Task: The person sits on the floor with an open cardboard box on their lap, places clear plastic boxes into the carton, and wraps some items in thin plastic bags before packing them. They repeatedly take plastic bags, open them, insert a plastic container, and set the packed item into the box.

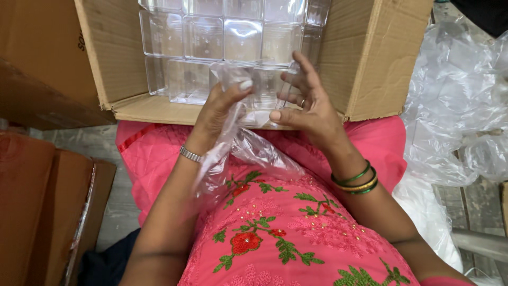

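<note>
Left hand is clenched on a thin clear plastic bag, thumb and fingers pinching the film near its mouth at frame centre. Right hand grasps a clear plastic box from the right side, thumb under and fingers spread along its edge. The box sits between the two hands, partly inside the bag's opening — its outline is hard to make out through the film and against the other clear pieces behind. The rest of the bag trails down over the pink embroidered lap, crumpled and glossy. Just behind the hands, an open cardboard carton in the upper middle holds rows of clear boxes, cut off at the top edge. A heap of crumpled plastic bags lies at right.
</note>
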Motion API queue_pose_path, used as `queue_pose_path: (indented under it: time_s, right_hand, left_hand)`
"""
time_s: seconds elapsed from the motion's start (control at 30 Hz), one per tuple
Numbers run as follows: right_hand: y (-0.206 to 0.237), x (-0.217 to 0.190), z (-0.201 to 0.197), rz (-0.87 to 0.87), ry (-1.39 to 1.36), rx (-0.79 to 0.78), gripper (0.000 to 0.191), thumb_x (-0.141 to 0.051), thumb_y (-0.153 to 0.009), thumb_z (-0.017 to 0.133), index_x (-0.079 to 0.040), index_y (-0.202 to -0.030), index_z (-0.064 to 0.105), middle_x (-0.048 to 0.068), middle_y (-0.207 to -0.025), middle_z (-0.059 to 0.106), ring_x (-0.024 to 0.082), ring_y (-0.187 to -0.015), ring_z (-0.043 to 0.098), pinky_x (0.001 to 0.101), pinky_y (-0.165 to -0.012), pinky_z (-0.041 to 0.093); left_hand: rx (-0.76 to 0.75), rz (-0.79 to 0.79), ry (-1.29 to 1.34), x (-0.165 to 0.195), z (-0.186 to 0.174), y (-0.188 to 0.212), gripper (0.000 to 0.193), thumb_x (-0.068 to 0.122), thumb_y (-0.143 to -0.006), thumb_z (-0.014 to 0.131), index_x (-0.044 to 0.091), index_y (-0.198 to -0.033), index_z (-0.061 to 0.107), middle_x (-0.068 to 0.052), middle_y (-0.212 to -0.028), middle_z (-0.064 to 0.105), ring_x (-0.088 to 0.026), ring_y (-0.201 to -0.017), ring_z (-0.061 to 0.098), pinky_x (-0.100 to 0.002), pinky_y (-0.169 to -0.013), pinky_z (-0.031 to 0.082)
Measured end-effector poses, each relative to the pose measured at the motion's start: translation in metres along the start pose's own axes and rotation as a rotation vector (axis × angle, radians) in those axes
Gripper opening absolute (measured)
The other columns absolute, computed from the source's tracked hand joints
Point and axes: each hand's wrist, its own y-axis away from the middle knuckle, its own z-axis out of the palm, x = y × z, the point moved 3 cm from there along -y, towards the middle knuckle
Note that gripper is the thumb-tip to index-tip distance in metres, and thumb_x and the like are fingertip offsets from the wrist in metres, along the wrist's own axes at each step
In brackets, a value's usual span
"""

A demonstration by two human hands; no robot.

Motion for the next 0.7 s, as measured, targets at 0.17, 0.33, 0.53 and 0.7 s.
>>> queue_pose_path:
  time_s: [0.17,0.33,0.53,0.7]
  right_hand:
    - [0.004,-0.007,0.005,-0.054,0.064,0.003,0.122,-0.011,-0.073,0.093,-0.023,-0.167,0.018,0.025,-0.162,0.039,0.029,-0.132,0.055,0.0383,-0.100,0.055]
    - [0.006,-0.010,0.013,-0.003,0.032,-0.075,0.118,-0.006,-0.073,0.092,-0.022,-0.167,0.023,0.021,-0.156,0.043,0.027,-0.128,0.055,0.0385,-0.101,0.057]
    - [0.014,-0.017,0.023,0.002,0.019,-0.096,0.115,-0.006,-0.072,0.091,-0.018,-0.165,0.024,0.018,-0.155,0.044,0.026,-0.129,0.055,0.0395,-0.101,0.059]
    - [0.017,-0.026,0.025,-0.090,0.067,-0.109,0.118,-0.002,-0.076,0.089,-0.014,-0.169,0.019,0.019,-0.165,0.040,0.026,-0.146,0.048,0.0398,-0.110,0.052]
  left_hand:
    - [-0.102,0.107,-0.029,0.002,0.019,-0.004,0.056,0.031,-0.084,0.079,0.010,-0.131,0.059,-0.004,-0.119,0.066,-0.015,-0.111,0.064,-0.031,-0.099,0.051]
    - [-0.003,0.091,0.072,0.003,0.026,0.003,0.056,0.036,-0.087,0.077,0.001,-0.127,0.060,-0.008,-0.116,0.065,-0.018,-0.109,0.064,-0.035,-0.095,0.055]
    - [0.025,0.040,0.090,0.006,0.029,0.013,0.062,0.042,-0.085,0.076,-0.002,-0.125,0.062,-0.013,-0.112,0.067,-0.022,-0.103,0.066,-0.038,-0.089,0.056]
    - [0.000,0.095,0.085,0.010,0.036,0.017,0.062,0.038,-0.086,0.075,0.001,-0.131,0.055,-0.009,-0.118,0.063,-0.020,-0.113,0.064,-0.038,-0.101,0.052]
